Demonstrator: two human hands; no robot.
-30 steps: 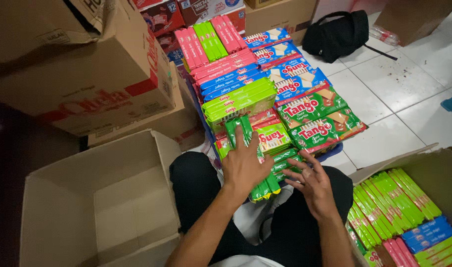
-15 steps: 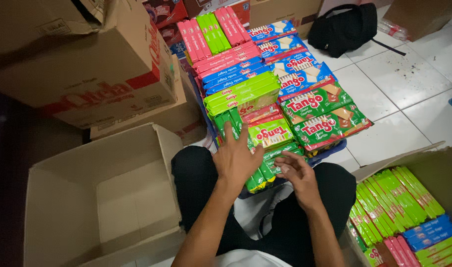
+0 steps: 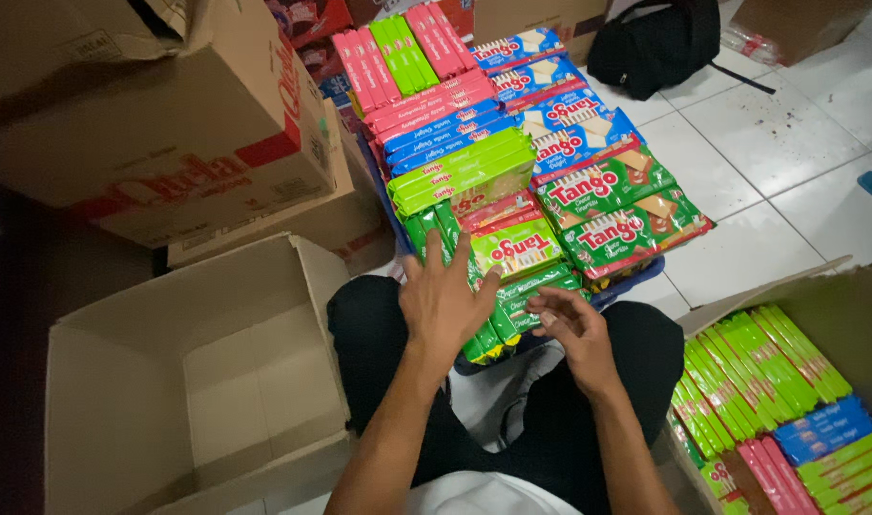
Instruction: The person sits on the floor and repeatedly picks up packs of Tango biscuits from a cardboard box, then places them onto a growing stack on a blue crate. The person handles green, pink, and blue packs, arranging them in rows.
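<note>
Green wafer packs [image 3: 512, 286] stacked at frame centre, glossy wrappers, left hand [image 3: 443, 300] flat on them, fingers spread, gripping nothing, right hand [image 3: 568, 329] half-curled, fingertips touching pack edge, empty cardboard box [image 3: 121, 401] lower left.

Seated cross-legged, knees spread in dark trousers, both bare forearms reaching forward from the bottom edge of the view. Left hand [image 3: 443, 303] stretched out flat, palm down, fingers spread and pointing away from the body, thumb out to the right. Right hand [image 3: 567, 329] lower and nearer the lap, turned palm inward, fingers loosely curled, fingertips aimed left toward the left hand. Hands near each other, not touching. Wrists straight, elbows bent close to the torso.
</note>
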